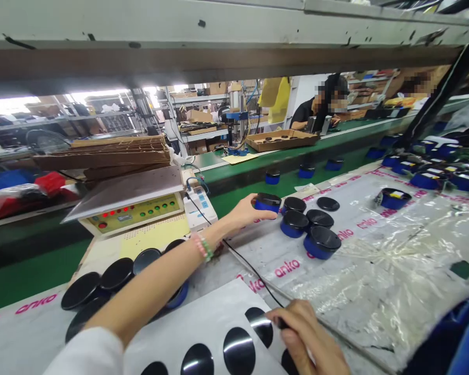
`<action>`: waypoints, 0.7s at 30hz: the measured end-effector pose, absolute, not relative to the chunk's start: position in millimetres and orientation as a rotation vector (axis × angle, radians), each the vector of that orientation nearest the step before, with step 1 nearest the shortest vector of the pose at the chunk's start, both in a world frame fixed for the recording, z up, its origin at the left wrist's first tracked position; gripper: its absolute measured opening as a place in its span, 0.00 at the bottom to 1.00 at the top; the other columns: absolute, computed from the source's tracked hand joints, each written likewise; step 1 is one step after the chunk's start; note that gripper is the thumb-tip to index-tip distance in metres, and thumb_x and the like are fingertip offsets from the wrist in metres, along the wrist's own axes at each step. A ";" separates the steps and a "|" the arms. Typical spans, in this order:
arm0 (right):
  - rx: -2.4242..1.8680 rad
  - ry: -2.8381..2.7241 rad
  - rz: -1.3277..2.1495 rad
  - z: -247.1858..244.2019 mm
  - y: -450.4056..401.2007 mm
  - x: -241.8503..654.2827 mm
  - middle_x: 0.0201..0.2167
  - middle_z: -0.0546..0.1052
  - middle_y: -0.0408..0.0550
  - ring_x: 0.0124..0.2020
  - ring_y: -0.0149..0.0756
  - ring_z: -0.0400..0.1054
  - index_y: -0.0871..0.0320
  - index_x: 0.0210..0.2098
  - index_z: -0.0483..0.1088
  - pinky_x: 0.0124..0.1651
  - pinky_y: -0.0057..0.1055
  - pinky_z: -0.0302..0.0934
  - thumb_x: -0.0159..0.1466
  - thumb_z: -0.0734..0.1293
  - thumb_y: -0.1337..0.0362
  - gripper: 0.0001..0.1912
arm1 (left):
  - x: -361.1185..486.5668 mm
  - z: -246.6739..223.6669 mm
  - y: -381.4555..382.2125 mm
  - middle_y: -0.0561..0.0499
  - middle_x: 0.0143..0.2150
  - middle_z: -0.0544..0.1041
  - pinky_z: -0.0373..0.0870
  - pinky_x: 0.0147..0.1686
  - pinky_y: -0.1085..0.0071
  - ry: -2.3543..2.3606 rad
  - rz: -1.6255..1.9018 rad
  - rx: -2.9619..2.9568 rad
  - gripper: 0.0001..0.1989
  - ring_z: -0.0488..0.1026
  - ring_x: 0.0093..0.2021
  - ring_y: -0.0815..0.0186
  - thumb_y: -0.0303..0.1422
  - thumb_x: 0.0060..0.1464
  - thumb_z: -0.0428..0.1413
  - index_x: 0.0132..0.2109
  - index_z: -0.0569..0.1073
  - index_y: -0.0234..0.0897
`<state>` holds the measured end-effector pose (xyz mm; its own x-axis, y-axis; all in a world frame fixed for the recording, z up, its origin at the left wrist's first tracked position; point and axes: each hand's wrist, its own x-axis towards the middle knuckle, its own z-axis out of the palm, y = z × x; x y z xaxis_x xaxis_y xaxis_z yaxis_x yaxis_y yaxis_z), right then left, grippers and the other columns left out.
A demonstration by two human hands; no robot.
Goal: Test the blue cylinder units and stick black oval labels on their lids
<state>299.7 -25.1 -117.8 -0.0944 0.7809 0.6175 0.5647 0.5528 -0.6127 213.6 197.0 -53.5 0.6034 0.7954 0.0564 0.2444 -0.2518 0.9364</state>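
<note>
My left hand point(247, 212) reaches forward across the bench, its fingers wrapped round a round blue case with a black top point(268, 202). Just right of it, several similar cases point(322, 241) stand close together on the plastic sheeting, beside a flat black disc point(328, 203). Low in the view, my right hand point(310, 338) is closed over the edge of a white sticker sheet point(219, 307) bearing several round black stickers point(239, 350). A small dark thing shows at its fingertips, too little to name. More black-topped cases point(117, 273) stand behind and left of my left forearm.
A control box point(135, 216) with red and green lights sits left, beside a white power strip point(200, 207). A thin black cable point(254, 268) crosses the bench. Blue cases point(307, 170) stand on the green conveyor point(234, 182). A person point(316, 107) works beyond, near a cardboard tray point(279, 139).
</note>
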 end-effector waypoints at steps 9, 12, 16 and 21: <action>-0.920 -1.749 0.014 -57.9 -15.7 282.0 0.29 0.67 0.47 0.33 0.34 0.62 0.61 0.39 0.66 0.39 0.34 0.58 0.65 0.59 0.74 0.07 | 86.3 -4.0 53.5 0.47 0.46 0.73 0.66 0.42 0.71 0.609 0.647 1.209 0.28 0.71 0.44 0.65 0.36 0.40 0.68 0.49 0.68 0.37; -0.852 -1.841 -0.082 -34.2 -19.1 260.4 0.26 0.67 0.46 0.30 0.34 0.59 0.62 0.38 0.66 0.40 0.38 0.55 0.64 0.60 0.75 0.06 | 72.3 -3.1 33.2 0.50 0.44 0.72 0.64 0.40 0.72 0.673 0.736 1.247 0.29 0.69 0.42 0.67 0.36 0.39 0.69 0.47 0.66 0.37; -0.856 -1.864 -0.173 -21.7 -25.0 244.1 0.23 0.67 0.46 0.27 0.34 0.58 0.62 0.35 0.66 0.38 0.39 0.53 0.63 0.61 0.76 0.05 | 63.5 -0.3 21.0 0.51 0.44 0.71 0.64 0.42 0.70 0.751 0.820 1.390 0.30 0.68 0.44 0.65 0.38 0.39 0.69 0.47 0.63 0.38; -0.972 -1.901 -0.245 -23.1 -33.4 242.3 0.23 0.68 0.46 0.27 0.34 0.60 0.62 0.35 0.67 0.40 0.40 0.53 0.62 0.63 0.74 0.04 | 56.9 -9.9 9.4 0.51 0.48 0.65 0.65 0.45 0.67 0.861 0.972 1.654 0.29 0.66 0.46 0.65 0.44 0.46 0.64 0.50 0.57 0.45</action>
